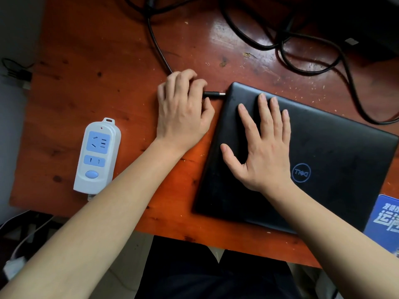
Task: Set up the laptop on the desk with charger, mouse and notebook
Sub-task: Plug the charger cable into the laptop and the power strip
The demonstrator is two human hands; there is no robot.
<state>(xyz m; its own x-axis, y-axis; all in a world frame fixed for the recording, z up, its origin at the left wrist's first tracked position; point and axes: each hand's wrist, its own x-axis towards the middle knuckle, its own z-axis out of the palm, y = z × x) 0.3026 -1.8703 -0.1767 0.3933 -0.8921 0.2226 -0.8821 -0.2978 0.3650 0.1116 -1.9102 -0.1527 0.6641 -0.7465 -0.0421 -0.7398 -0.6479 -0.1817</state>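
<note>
A closed black laptop [336, 152] lies at an angle on the reddish wooden desk [90, 83]. My right hand [263, 147] rests flat on its lid, fingers spread. My left hand [183, 111] pinches the charger plug [213, 94], whose metal tip points at the laptop's left edge and just reaches it. The charger cable [157, 46] runs from my left hand toward the far edge of the desk. No mouse or notebook can be made out.
A white and blue power strip [97, 156] lies at the desk's left. Loops of black cable [302, 50] sprawl at the far right beside a dark object [367, 22]. A blue printed pad [386, 223] lies at the right front edge. My dark-trousered legs show below the desk.
</note>
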